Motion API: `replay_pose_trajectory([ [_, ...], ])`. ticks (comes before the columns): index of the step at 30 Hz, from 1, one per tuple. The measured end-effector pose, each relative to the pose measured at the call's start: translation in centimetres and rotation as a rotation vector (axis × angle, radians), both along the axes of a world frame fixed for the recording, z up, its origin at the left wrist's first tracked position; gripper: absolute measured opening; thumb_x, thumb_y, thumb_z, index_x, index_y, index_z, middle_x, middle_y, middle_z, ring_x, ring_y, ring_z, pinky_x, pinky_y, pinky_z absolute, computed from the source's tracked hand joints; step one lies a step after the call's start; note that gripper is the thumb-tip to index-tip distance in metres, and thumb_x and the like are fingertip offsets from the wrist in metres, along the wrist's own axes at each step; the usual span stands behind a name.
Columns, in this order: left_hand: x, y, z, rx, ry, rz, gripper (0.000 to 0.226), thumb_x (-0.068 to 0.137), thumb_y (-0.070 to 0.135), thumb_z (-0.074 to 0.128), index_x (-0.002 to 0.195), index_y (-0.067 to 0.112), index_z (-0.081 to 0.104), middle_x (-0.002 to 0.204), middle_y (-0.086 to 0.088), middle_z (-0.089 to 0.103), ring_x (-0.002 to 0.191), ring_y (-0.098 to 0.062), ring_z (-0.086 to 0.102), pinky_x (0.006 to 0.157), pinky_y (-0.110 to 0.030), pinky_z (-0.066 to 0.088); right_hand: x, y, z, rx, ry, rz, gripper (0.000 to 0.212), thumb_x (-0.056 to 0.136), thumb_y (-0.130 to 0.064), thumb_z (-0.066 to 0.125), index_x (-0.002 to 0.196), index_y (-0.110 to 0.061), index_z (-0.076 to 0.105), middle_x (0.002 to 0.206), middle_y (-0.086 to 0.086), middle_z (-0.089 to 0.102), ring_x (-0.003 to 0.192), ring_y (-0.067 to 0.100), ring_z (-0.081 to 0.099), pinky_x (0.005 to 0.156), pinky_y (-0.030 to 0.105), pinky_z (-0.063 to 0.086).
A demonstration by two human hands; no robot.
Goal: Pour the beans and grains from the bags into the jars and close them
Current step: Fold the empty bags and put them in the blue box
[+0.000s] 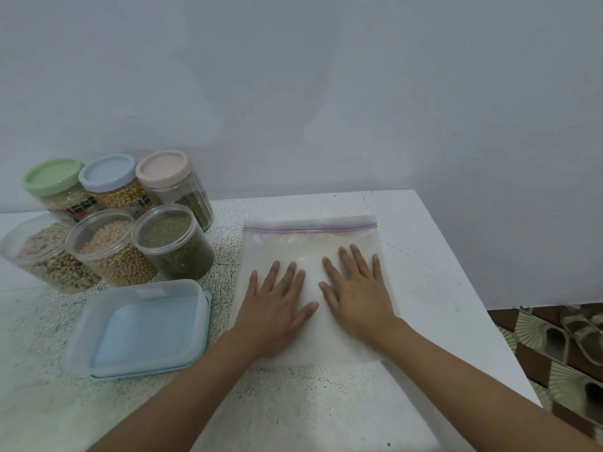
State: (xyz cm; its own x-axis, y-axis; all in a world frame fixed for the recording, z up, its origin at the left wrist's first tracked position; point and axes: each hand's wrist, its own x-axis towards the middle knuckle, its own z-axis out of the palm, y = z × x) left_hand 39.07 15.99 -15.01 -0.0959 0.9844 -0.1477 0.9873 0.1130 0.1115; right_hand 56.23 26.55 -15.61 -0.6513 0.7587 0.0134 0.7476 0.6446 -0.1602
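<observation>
Pressing two flat palms onto a clear zip-top plastic bag (310, 238).
Head view: left hand (277, 301) and right hand (359, 295), fingers straight and spread, rest side by side on the bag, which lies flat on the white table (424, 262). Six round clear plastic jars (107, 246) of beans and grains stand to its left.

Zip bag (310, 243): thin clear plastic, smooth, faintly cloudy, soft sheen. Left of bag, open jars (173, 249): clear hard plastic, glossy walls. Farther back-left of bag, jar lids (107, 172): pastel plastic, matt. Near-left of bag, food box (140, 324): translucent frosted plastic, smooth; pale blue plastic lid (208, 321) beneath. Under bag, tabletop (424, 288): white, matt, smooth; left of bag, speckled, grainy-looking.
</observation>
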Motion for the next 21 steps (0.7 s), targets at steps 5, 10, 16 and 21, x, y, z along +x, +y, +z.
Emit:
replay_pose_trajectory([
  [5, -1.0, -2.0, -1.3, 0.149, -0.008, 0.028, 0.077, 0.096, 0.077, 0.004, 0.162, 0.039, -0.004, 0.170, 0.012, -0.011, 0.156, -0.012, -0.017, 0.127, -0.046, -0.008, 1.4, -0.3, -0.3, -0.004, 0.076, 0.044, 0.076, 0.097, -0.069, 0.009, 0.161, -0.032, 0.025, 0.171, 0.005, 0.015, 0.158, 0.022, 0.005, 0.128, 0.041, 0.000],
  [10, -1.6, -2.5, -1.2, 0.140, -0.012, 0.043, 0.079, 0.093, 0.081, 0.004, 0.159, 0.041, -0.016, 0.167, 0.011, -0.022, 0.154, -0.009, -0.024, 0.127, -0.042, -0.008, 3.2, 0.2, -0.4, -0.002, 0.037, 0.048, 0.081, 0.099, -0.074, 0.017, 0.164, -0.027, 0.006, 0.171, -0.001, -0.006, 0.157, 0.013, -0.012, 0.127, 0.036, -0.007],
  [16, -1.6, -2.7, -1.2, 0.171, -0.033, 0.061, 0.079, 0.094, 0.080, 0.006, 0.160, 0.041, -0.013, 0.167, 0.012, -0.021, 0.155, -0.008, -0.020, 0.127, -0.039, -0.007, 3.3, -0.2, -0.2, 0.067, -0.026, -0.025, 0.085, 0.099, -0.068, 0.021, 0.158, -0.009, 0.032, 0.166, 0.017, 0.024, 0.156, 0.030, 0.018, 0.128, 0.043, 0.010],
  [21, -1.5, -2.4, -1.5, 0.176, 0.005, 0.061, 0.077, 0.097, 0.076, 0.006, 0.160, 0.038, -0.013, 0.168, 0.010, -0.019, 0.155, -0.008, -0.020, 0.126, -0.039, -0.008, 1.4, -2.7, 0.6, -0.007, 0.080, 0.180, 0.088, 0.099, -0.071, 0.007, 0.157, -0.012, 0.036, 0.166, 0.014, 0.026, 0.155, 0.029, 0.022, 0.127, 0.047, 0.013],
])
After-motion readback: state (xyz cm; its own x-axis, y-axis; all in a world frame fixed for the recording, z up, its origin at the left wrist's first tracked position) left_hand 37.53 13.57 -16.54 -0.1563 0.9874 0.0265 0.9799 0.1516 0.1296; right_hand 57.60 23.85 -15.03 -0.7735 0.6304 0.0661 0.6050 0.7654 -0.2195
